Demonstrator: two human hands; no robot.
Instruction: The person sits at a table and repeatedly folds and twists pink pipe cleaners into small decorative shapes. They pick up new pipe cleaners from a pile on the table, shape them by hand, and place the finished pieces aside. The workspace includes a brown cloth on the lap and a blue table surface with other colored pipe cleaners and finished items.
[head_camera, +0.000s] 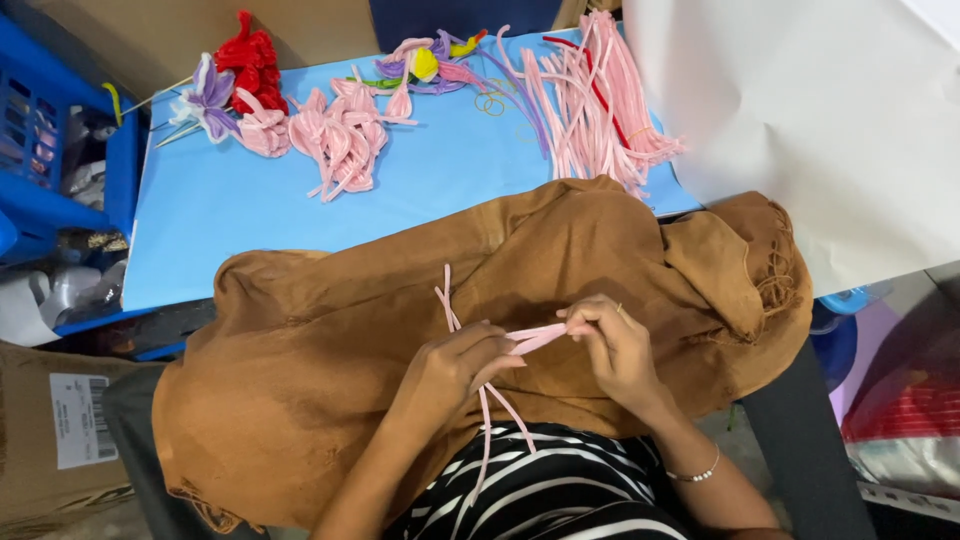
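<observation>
My left hand (455, 365) and my right hand (615, 345) meet over a brown cloth (330, 330) spread across my lap. Both pinch a bent pink pipe cleaner (535, 338); its loop lies between the fingertips. Loose pink ends stick up beside the left hand and trail down over my striped top (560, 490). A bracelet sits on my right wrist.
A light blue table top (440, 170) lies beyond the cloth. On it are folded pink pipe-cleaner petals (340, 140), a red and purple flower bunch (235, 80), a small multicoloured flower (425, 65) and a pile of straight pink pipe cleaners (600, 100). A blue crate (40, 150) stands left, a white sheet (820, 130) right.
</observation>
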